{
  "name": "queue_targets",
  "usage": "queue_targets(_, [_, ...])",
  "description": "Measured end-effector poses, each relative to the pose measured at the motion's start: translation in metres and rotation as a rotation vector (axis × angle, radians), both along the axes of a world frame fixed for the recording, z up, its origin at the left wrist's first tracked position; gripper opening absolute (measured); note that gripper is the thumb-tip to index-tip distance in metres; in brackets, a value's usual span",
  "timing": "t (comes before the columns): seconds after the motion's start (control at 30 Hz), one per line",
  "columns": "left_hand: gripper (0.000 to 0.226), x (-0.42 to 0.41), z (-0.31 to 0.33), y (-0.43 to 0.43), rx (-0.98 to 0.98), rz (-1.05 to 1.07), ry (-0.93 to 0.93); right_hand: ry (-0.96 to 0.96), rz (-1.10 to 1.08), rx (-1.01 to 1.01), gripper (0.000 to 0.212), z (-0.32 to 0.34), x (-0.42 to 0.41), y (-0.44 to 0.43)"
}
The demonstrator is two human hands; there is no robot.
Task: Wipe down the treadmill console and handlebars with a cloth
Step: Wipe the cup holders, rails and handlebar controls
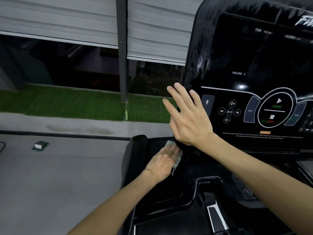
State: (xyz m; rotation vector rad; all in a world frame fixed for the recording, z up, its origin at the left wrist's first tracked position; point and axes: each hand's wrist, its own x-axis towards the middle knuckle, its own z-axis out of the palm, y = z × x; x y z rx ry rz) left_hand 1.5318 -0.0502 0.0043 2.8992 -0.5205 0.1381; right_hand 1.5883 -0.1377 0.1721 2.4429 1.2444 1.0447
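Note:
The glossy black treadmill console [250, 68] fills the upper right, with START and STOP buttons and audio keys. My right hand [188, 116] rests flat against the console's left edge, fingers spread, holding nothing. Below it my left hand [162, 162] presses a light green cloth [177, 159] into the dark recess under the console's left side, beside the black left handlebar end [135, 153]. Most of the cloth is hidden under my palm.
A black tray and frame [199, 197] lie below the console, with a silver-trimmed strut [215, 216]. To the left is grey floor with a small floor socket box [39, 145]. A green turf strip [67, 104], dark windows and grey blinds lie beyond.

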Motion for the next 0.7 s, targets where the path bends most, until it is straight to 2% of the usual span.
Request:
queue_targets(0.1, [0.068,0.004,0.004,-0.006,0.002,-0.015,-0.014,0.001,0.002,-0.006,0.048,0.001,0.0,0.0])
queue_targets(0.23, [0.059,0.002,0.005,0.011,-0.024,-0.059,-0.02,0.001,0.004,-0.009,0.048,0.002,0.0,0.0])
queue_targets(0.43, [0.059,-0.005,-0.012,0.061,-0.012,0.101,0.081,-0.002,-0.006,-0.006,0.049,0.001,0.0,0.0])
queue_targets(0.57, [0.059,-0.008,-0.015,0.045,-0.092,0.101,0.059,-0.002,-0.003,-0.005,0.049,0.0,0.0,0.0])
queue_targets(0.7, [0.061,-0.008,-0.023,0.024,-0.104,0.04,-0.044,-0.008,0.002,0.0,0.049,-0.001,0.001,0.0])
